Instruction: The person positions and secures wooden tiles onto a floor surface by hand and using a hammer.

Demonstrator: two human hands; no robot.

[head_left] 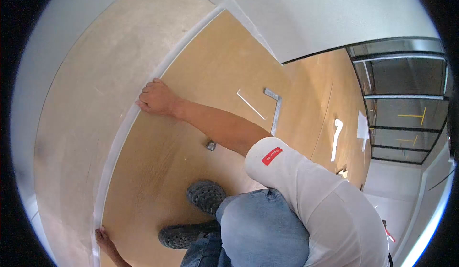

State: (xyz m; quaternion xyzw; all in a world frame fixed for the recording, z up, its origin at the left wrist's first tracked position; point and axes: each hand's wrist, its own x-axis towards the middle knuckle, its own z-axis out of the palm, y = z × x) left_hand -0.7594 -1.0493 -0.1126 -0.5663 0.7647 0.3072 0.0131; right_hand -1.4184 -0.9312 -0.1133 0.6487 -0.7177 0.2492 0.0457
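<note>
Plywood panels cover the floor [71, 138], pale on the left and warmer tan under the person. A tan plywood sheet [191, 138] lies flat, and both hands sit on its left edge, where a strip of white underlay [117, 143] shows between it and the neighbouring panel. The right hand [155, 97] presses on the upper part of that edge, fingers curled down over it, empty. The left hand [106, 240] touches the same edge lower down, fingers spread flat, holding nothing. On the sheet lie a metal framing square [276, 112], a thin white strip [250, 104] beside it, and a small metal object [211, 145]. Two grey clogs [205, 195] rest on the sheet.
</note>
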